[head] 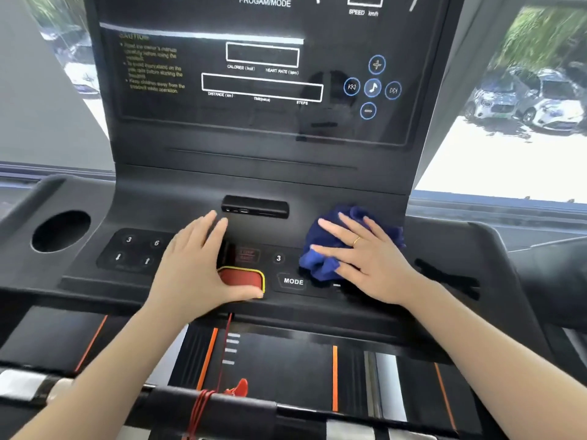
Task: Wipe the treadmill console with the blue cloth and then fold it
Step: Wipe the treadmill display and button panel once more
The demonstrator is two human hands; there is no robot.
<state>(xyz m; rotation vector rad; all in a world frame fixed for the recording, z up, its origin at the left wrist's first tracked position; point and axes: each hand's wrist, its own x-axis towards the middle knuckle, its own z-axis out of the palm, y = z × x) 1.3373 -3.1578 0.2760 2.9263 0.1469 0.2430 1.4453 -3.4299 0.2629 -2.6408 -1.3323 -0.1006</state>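
The right hand (365, 258), fingers spread flat, presses the bunched blue cloth (320, 249) onto the treadmill console (178, 192) right of frame centre. The left hand (197, 265) rests with straight fingers at centre, thumb beside the red stop button (241, 277).

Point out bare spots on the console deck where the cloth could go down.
Bare: the ledge right of the right hand and the strip between cup hole and keypad. Crowded: the middle, with left hand, red key and cloth.

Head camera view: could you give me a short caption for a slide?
Right hand presses a bunched blue cloth onto the treadmill console; left hand rests beside the red safety key.
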